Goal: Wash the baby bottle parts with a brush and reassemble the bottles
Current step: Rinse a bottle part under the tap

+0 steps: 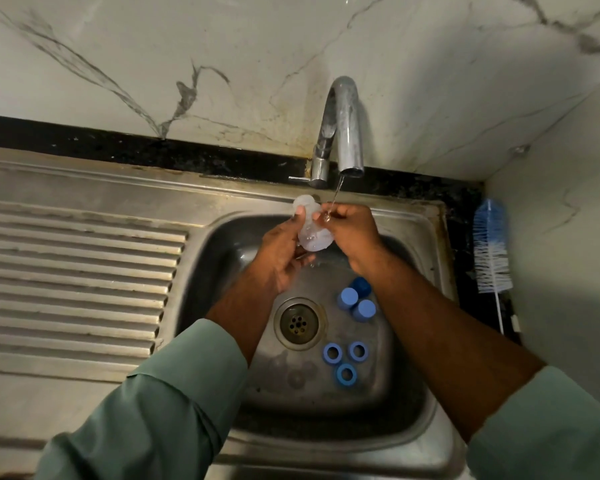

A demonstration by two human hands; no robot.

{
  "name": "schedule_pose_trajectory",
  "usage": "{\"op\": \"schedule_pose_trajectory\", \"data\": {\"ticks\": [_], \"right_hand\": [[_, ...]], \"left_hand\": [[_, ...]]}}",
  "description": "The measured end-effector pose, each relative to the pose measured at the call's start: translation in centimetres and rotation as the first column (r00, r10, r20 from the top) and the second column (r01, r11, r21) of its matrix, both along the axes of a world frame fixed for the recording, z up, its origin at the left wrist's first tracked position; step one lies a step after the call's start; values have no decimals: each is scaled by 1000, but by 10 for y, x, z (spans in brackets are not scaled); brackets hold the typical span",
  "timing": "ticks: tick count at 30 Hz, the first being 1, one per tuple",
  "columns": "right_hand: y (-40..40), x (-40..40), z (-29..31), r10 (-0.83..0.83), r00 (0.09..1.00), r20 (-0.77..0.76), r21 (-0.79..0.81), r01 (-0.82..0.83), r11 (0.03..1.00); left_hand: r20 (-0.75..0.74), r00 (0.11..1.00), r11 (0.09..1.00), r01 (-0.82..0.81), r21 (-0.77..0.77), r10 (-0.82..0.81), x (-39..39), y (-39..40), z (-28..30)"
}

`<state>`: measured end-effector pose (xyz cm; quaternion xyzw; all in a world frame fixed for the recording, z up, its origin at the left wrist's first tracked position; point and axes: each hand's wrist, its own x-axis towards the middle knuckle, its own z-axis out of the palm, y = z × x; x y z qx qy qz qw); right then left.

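Over the steel sink (409, 237), my left hand (279, 252) and right hand (352, 232) curl their fingers (300, 212) round a clear plastic baby bottle (311, 232) beside the tap's (343, 129) thin stream.

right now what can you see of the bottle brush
The bottle brush lies on the dark counter strip right of the sink, against the marble wall. Its bristle head looks blue at the far tip and white nearer the viewer, on a thin white handle that points toward the viewer. Neither hand touches it.
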<state>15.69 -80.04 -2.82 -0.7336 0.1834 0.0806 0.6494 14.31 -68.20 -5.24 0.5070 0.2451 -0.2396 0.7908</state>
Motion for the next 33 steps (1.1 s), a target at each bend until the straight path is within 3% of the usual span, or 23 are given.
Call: {"op": "schedule_pose_trajectory", "data": {"ticks": [2, 5, 12, 17, 23, 27, 30, 33], "right_hand": [[4, -2, 1, -42, 999, 20, 28, 42, 999], [-3, 2, -2, -142, 987, -80, 88, 149, 985], [-4, 4, 3, -2, 930, -366, 9, 6, 1000], [-6, 0, 1, 99, 899, -426, 165, -30, 986], [-10, -3, -11, 75, 973, -219, 281, -10, 960], [-8, -4, -11, 34, 989, -143, 240, 1, 971], [-12, -3, -11, 85, 991, -104, 256, -56, 965], [-15, -4, -11, 111, 991, -74, 285, -86, 955]], "left_hand": [[21, 1000, 1000, -8, 6, 8, -1, 0, 1], [-15, 1000, 999, 0, -46, -1, 1, 2, 0], [-207, 976, 997, 67, -29, -72, -3, -1, 11], [-234, 967, 994, 111, 21, -103, 1, 9, 11], [13, 987, 975, 154, 158, -158, -6, 21, -4], [227, 961, 971, 110, 213, -159, -14, 15, -2], [382, 904, 936, 55, 348, -195, -18, 17, -6], [423, 873, 854, -14, 521, -244, -21, 20, -5]]}}
